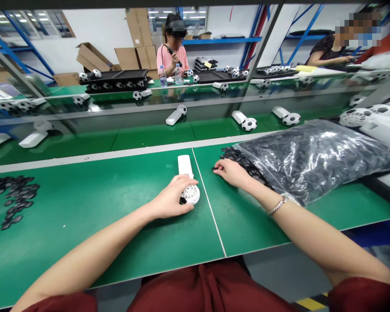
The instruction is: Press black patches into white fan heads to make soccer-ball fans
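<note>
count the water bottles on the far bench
2. Both clear water bottles stand side by side in front of the person in pink: one on the left, the other just right of it. More may be hidden behind clutter.

Left of the left hand's fingers point(177, 190) bare green table point(94, 203) lies open; beyond the right hand's fingertips point(218, 169) the plastic bag point(315, 158) of black pieces point(237, 158) blocks passage.

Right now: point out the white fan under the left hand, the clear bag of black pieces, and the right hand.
white fan point(186, 166), head view, on its handle.
clear bag point(325, 156), head view, on its plastic top.
right hand point(231, 172), head view, back of hand.
</note>
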Demonstrator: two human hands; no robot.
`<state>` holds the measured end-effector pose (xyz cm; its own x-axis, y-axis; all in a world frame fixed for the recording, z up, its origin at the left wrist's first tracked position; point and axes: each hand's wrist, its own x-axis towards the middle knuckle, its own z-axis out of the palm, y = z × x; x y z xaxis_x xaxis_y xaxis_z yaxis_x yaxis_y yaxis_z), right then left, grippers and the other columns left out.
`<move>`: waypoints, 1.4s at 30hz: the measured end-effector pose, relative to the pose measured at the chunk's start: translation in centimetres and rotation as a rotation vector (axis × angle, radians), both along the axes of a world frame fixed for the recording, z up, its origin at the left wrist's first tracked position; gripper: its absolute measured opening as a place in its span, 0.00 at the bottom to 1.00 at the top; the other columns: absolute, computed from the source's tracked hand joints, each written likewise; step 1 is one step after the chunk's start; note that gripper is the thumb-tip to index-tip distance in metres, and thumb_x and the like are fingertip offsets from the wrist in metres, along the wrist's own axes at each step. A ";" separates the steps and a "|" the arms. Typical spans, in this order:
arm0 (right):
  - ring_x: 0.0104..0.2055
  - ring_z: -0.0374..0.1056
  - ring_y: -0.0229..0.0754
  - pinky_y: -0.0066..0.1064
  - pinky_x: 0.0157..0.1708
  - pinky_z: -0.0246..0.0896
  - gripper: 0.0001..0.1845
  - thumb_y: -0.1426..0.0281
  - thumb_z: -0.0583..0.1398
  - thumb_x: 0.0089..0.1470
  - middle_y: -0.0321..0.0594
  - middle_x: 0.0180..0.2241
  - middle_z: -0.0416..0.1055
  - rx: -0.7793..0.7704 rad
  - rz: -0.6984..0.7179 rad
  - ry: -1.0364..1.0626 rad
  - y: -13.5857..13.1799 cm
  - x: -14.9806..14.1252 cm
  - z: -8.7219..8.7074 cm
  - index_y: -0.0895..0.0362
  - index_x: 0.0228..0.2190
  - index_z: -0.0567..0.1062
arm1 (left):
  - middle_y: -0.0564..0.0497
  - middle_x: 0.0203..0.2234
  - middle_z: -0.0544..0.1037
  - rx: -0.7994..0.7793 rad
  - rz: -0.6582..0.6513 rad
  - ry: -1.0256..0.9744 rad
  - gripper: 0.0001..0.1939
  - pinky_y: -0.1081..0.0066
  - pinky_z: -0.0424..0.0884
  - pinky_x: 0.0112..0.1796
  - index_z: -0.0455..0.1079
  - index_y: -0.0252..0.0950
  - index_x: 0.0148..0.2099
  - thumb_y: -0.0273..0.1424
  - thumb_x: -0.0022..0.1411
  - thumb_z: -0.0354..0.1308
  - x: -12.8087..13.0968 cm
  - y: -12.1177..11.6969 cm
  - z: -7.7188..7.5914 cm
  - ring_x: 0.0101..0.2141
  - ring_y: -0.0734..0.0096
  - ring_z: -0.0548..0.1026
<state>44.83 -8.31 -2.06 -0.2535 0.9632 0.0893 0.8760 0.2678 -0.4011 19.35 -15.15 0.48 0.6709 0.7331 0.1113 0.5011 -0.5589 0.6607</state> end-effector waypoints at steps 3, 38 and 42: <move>0.32 0.67 0.39 0.30 0.35 0.61 0.02 0.73 0.60 0.49 0.40 0.31 0.68 0.007 0.016 -0.011 0.3 -0.2 -0.1 0.57 0.26 0.72 | 0.46 0.53 0.64 0.004 -0.016 0.004 0.31 0.54 0.55 0.57 0.57 0.37 0.56 0.27 0.48 0.58 0.1 0.1 0.0 0.57 0.58 0.53; 0.29 0.65 0.38 0.29 0.31 0.60 0.07 0.64 0.60 0.49 0.36 0.27 0.71 -0.189 0.308 0.425 -6.7 -2.6 3.3 0.56 0.26 0.72 | 0.44 0.59 0.51 -0.024 0.120 -0.006 0.31 0.53 0.49 0.58 0.57 0.39 0.55 0.24 0.47 0.56 0.6 -1.1 -0.4 0.61 0.56 0.45; 0.31 0.64 0.38 0.30 0.33 0.60 0.05 0.69 0.56 0.54 0.37 0.30 0.70 -0.069 0.416 0.352 -7.6 -3.7 3.8 0.55 0.32 0.71 | 0.44 0.61 0.44 -0.109 0.258 0.011 0.33 0.49 0.49 0.57 0.58 0.43 0.55 0.28 0.45 0.60 0.9 -1.7 -0.4 0.61 0.50 0.41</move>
<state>41.12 -15.88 1.70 -0.5802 0.7949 0.1775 0.5116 0.5252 -0.6800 20.21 -16.89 0.05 0.4611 0.8872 0.0157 0.6253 -0.3374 0.7036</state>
